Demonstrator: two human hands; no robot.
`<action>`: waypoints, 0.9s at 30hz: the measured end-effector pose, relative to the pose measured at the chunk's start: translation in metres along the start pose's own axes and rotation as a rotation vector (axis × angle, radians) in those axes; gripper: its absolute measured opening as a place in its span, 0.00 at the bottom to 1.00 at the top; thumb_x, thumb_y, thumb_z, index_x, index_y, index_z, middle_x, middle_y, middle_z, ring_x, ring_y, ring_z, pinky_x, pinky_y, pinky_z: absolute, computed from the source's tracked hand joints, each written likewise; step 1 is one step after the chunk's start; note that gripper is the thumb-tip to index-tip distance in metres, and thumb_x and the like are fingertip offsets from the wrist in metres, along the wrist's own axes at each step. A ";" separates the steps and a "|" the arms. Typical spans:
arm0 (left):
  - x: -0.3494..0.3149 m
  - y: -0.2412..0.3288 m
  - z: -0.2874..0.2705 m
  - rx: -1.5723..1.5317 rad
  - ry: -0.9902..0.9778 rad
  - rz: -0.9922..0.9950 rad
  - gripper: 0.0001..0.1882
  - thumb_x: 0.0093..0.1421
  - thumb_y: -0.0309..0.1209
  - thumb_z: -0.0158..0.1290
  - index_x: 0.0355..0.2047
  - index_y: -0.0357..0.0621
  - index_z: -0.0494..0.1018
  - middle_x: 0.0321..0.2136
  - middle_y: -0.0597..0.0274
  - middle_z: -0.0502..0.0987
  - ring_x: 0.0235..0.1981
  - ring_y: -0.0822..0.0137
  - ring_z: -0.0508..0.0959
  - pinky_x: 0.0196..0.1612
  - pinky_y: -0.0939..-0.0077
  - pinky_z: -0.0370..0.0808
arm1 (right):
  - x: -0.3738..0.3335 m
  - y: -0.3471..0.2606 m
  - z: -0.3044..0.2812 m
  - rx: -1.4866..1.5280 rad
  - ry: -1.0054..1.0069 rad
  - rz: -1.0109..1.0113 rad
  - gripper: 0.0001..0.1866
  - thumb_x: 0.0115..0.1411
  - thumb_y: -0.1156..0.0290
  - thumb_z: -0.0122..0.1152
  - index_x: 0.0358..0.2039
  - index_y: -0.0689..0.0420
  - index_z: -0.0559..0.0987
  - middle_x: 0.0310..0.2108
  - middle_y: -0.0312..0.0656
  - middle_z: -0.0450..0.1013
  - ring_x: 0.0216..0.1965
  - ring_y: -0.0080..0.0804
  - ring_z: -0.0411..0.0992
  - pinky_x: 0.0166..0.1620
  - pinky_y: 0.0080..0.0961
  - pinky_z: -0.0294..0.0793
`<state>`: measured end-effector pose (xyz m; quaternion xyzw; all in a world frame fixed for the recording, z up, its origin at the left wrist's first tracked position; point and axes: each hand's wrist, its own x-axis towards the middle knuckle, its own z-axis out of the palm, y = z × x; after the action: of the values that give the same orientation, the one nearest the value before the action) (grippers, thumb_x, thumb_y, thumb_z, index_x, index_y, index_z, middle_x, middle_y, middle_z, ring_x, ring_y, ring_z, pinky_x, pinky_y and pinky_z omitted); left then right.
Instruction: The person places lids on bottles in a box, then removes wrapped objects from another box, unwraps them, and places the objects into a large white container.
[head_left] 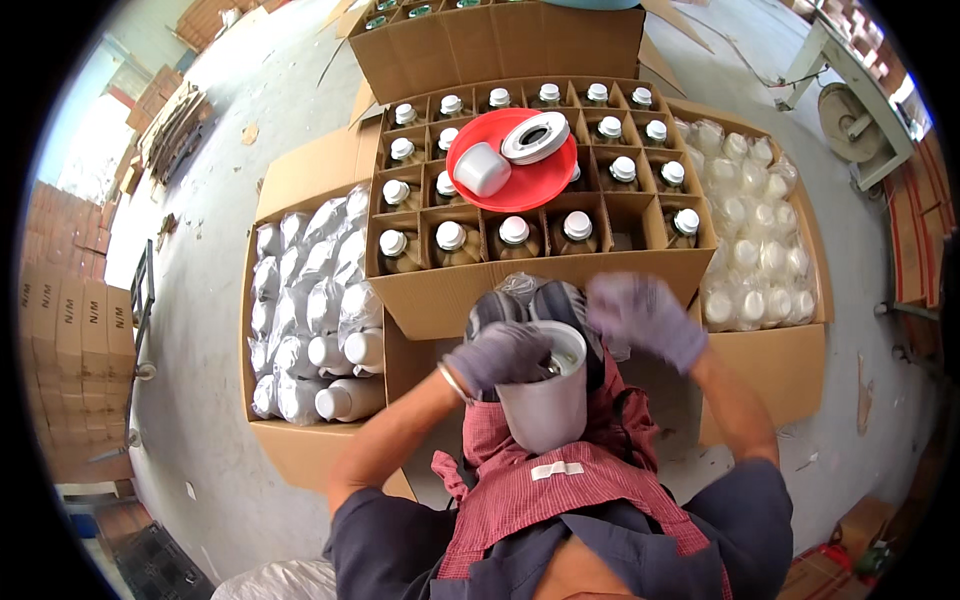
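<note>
On my lap stands a pale grey plastic container (545,415), open at the top. My left hand (500,356), in a greyish-purple glove, bends over its rim with curled fingertips inside. Something small and shiny shows at those fingertips, too unclear to name. To the container's right, my right hand (645,312) is raised in a matching glove, apart from the rim and blurred by motion. Ahead, a red round tray (515,198) rests on white-capped bottles and holds a white cup (481,170) and a white ring-shaped part (536,138).
The divided cardboard box (540,270) before me holds several capped bottles (514,238). At left, an open carton contains white bottles (350,400) under clear plastic; at right, another has bagged pale bottles (745,250). A further bottle box (500,50) stands beyond. Stacked cartons (80,330) line the left.
</note>
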<state>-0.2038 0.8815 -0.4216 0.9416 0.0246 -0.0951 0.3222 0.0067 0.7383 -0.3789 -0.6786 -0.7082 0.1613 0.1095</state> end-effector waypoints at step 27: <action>0.010 0.017 -0.050 -1.923 0.553 0.280 0.44 0.58 0.69 0.35 0.64 0.50 0.56 0.58 0.56 0.67 0.56 0.55 0.71 0.54 0.51 0.73 | 0.085 -0.034 -0.041 -0.271 0.652 -0.581 0.34 0.46 0.73 0.66 0.56 0.53 0.67 0.52 0.48 0.65 0.53 0.47 0.67 0.53 0.37 0.71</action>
<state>-0.1843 0.8989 -0.3743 0.2659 0.0541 0.2253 0.9357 -0.0147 0.8251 -0.3337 -0.4752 -0.8125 -0.1923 0.2775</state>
